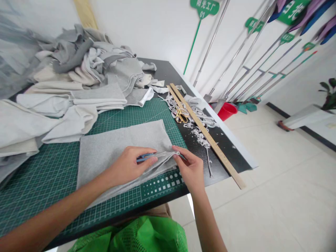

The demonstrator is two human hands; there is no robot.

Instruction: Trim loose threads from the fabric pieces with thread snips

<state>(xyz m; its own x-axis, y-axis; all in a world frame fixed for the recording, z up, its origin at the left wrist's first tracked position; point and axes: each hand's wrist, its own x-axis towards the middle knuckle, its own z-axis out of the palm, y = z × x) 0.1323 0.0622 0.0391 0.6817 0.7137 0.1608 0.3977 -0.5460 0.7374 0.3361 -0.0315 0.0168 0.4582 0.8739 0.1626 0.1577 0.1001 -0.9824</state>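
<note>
Green gridded cutting mat [47, 175] under your work, your left hand [128, 166] pressing a blue tool [144, 157] onto the grey fabric panel [118, 147], your right hand [190, 168] pinching its right edge, wooden ruler [210, 138] and gold scissors [180, 116] beyond, heaped grey cloth [86, 66] farthest.

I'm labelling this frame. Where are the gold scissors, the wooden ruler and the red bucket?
Gold-handled scissors [181, 116], head view, on the handles.
Long wooden ruler [210, 138], head view, mid-length.
Red plastic bucket [227, 110], head view, on its wall.

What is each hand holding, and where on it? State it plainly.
Left hand holds a blue-handled tool by its handle, pressed onto the grey fabric. Right hand pinches that fabric's right edge between its fingers.
</note>
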